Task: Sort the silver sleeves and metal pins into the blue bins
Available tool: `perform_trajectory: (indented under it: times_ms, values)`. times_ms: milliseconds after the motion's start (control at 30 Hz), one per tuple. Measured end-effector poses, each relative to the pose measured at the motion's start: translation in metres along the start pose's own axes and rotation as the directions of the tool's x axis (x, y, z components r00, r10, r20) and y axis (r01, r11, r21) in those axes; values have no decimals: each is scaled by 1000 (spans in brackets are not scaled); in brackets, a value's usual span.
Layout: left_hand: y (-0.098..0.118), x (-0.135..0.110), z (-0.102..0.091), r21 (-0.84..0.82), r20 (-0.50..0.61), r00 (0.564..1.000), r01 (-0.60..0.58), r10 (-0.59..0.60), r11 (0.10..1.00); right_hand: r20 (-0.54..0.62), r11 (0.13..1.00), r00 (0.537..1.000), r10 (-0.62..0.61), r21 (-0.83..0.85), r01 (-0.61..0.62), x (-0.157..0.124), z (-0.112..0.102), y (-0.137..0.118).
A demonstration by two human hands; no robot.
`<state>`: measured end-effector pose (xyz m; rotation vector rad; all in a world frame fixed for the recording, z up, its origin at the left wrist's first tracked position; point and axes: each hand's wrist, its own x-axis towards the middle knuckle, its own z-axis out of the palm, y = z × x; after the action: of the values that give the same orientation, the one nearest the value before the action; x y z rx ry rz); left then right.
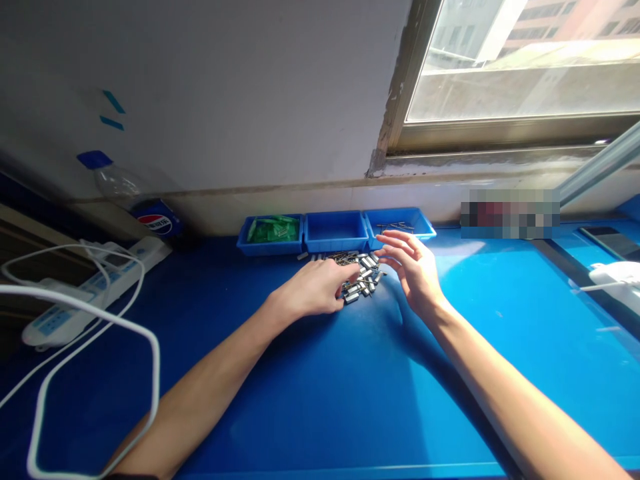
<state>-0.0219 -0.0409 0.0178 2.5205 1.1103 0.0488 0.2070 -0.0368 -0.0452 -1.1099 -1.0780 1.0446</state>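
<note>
A pile of small silvery metal pieces (367,273), mixed with thin dark pins, lies on the blue table. My left hand (315,287) rests palm down at the pile's left side; its forefinger and thumb are apart, touching or just above the pieces, while its other fingers are hidden. At the pile's right edge hovers my right hand (413,267), fingers stretched and spread, with nothing seen in it. Behind the pile stand three joined blue bins: the left bin (270,250) holds green pieces, the middle bin (336,247) shows a bare floor, and the right bin (427,232) contains several thin pins.
At the left, a white power strip (97,287) lies near a blue-labelled bottle (157,219). A white cable (156,360) loops over my left forearm. A phone (613,241) and a white object (617,277) lie at the right. Wall and window (520,87) rise behind.
</note>
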Motion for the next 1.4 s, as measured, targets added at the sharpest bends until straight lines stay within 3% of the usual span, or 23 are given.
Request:
perform_trajectory:
  times_ms: [367, 500, 633, 800, 967, 1067, 1233, 1400]
  values:
    - [4, -3, -11, -35, -46, 997, 66, -68, 997, 14, 996, 999, 47, 81, -48, -5, 8, -6]
    - [-6, -5, -14, -104, -88, 996, 19, -28, 994, 52, 994, 996, 77, 73, -80, -8, 12, -11]
    - [-9, -6, -16, -145, -42, 999, -26, 20, 989, 76, 995, 994, 81, 52, -85, -8, 12, -14]
    - [0, -5, -9, -4, 38, 996, -80, 80, 997, 102, 996, 991, 85, 30, -89, -9, 12, -13]
    - [7, -2, 3, 93, 49, 999, -20, 16, 995, 108, 996, 990, 86, 28, -89, -9, 10, -11]
    - [7, -2, 0, 68, 7, 1000, -1, 0, 998, 111, 996, 990, 83, 25, -87, -9, 9, -11]
    - [-2, -3, -11, -254, -147, 987, -99, 63, 962, 134, 996, 988, 81, 17, -84, -9, 9, -11]
    - [-10, 1, -12, -382, -405, 913, -228, 60, 896, 213, 995, 972, 98, -4, -99, -10, 11, -13]
